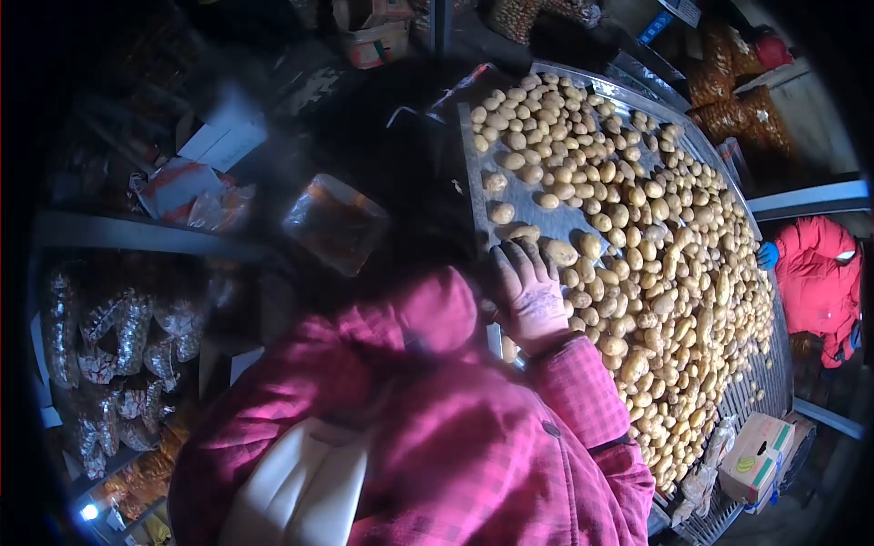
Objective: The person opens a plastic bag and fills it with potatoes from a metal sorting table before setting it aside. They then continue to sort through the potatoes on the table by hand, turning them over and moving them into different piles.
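Note:
My right hand (531, 296) wears a pale glove with dark fingers. It lies palm down at the near left edge of the potato table, fingers stretched out and slightly apart. Its fingertips rest by or on a few potatoes (560, 252); whether they touch cannot be made out. Potatoes (692, 264) spread thickly over the sloping metal table (569, 221), with bare metal showing at its upper left. My left arm, in a red checked sleeve (437, 309), bends across my front. The left hand itself is hidden beyond the cuff in shadow.
Across the table stands a person in a red jacket (810, 273), a blue-gloved hand (767, 256) at its edge. A carton (756, 458) sits at the lower right by a slatted rack. Filled bags (118, 337) lie at left; a plastic-wrapped package (335, 223) lies on the dark floor.

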The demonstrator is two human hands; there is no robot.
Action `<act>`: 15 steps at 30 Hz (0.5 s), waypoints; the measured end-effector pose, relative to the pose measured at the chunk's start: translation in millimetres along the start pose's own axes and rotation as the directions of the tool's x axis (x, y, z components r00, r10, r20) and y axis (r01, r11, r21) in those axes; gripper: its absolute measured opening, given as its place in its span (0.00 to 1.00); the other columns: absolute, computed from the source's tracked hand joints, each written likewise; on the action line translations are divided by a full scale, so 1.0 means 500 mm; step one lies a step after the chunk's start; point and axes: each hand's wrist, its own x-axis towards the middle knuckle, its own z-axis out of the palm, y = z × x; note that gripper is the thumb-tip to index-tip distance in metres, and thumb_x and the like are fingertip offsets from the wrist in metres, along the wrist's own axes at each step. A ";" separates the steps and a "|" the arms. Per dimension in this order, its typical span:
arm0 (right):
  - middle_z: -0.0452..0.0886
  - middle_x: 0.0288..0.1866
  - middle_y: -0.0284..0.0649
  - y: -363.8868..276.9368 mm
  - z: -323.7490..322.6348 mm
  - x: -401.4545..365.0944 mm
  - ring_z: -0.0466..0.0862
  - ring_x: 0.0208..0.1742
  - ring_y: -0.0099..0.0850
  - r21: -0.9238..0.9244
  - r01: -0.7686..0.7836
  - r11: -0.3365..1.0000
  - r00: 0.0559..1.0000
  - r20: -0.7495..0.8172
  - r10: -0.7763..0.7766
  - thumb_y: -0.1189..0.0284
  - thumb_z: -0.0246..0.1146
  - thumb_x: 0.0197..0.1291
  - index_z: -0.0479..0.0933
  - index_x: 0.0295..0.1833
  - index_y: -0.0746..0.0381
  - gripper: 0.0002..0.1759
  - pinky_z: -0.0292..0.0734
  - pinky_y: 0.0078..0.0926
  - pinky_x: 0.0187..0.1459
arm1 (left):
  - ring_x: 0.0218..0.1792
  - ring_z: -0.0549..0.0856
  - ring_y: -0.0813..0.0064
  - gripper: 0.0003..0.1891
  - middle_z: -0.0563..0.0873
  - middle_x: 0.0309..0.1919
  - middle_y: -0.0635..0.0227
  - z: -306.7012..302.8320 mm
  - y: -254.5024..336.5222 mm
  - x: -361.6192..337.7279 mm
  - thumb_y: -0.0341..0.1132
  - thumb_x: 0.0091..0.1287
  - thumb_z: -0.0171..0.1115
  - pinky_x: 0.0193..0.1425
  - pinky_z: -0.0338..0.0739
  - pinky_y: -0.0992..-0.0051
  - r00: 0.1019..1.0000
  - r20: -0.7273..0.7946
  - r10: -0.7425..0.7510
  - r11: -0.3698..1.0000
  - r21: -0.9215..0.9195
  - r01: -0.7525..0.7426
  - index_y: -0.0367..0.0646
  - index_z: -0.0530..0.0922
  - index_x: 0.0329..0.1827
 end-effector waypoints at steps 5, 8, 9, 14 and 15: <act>0.61 0.62 0.52 -0.015 0.023 0.048 0.62 0.62 0.50 0.164 -0.017 0.986 0.998 0.060 0.007 0.58 0.66 0.42 0.54 0.66 0.63 0.46 0.55 0.47 0.62 | 0.38 0.78 0.69 0.12 0.78 0.38 0.65 -0.053 0.088 -0.069 0.44 0.61 0.53 0.39 0.77 0.69 0.992 -0.044 0.116 0.988 -0.099 -0.120 0.47 0.74 0.42; 0.63 0.60 0.51 -0.001 0.050 0.045 0.66 0.57 0.49 0.228 -0.118 0.966 0.982 0.169 0.080 0.56 0.60 0.50 0.57 0.65 0.60 0.38 0.60 0.40 0.58 | 0.35 0.79 0.70 0.12 0.79 0.36 0.65 -0.136 0.169 -0.101 0.44 0.61 0.54 0.36 0.78 0.69 0.968 -0.123 0.217 0.960 -0.151 -0.234 0.47 0.74 0.41; 0.65 0.58 0.50 0.009 0.060 0.034 0.68 0.56 0.47 0.195 -0.152 0.969 0.975 0.188 0.115 0.57 0.59 0.52 0.61 0.62 0.59 0.33 0.61 0.40 0.57 | 0.35 0.79 0.70 0.12 0.79 0.35 0.65 -0.186 0.204 -0.109 0.45 0.60 0.55 0.35 0.79 0.69 0.934 -0.205 0.292 0.933 -0.154 -0.326 0.47 0.74 0.40; 0.72 0.51 0.42 0.095 0.077 -0.076 0.70 0.53 0.42 0.104 -0.385 0.917 0.905 0.237 0.353 0.61 0.59 0.50 0.72 0.53 0.55 0.23 0.63 0.38 0.55 | 0.41 0.78 0.71 0.09 0.79 0.38 0.67 -0.454 0.388 -0.221 0.33 0.61 0.56 0.52 0.72 0.62 0.462 -0.733 0.499 0.623 -0.068 -0.779 0.44 0.73 0.43; 0.73 0.49 0.41 0.110 0.071 -0.106 0.71 0.53 0.40 0.070 -0.442 0.894 0.889 0.169 0.426 0.62 0.60 0.49 0.72 0.52 0.54 0.23 0.64 0.37 0.54 | 0.42 0.78 0.69 0.10 0.79 0.39 0.66 -0.490 0.411 -0.237 0.33 0.60 0.55 0.52 0.72 0.62 0.354 -0.801 0.482 0.636 0.042 -0.771 0.44 0.73 0.45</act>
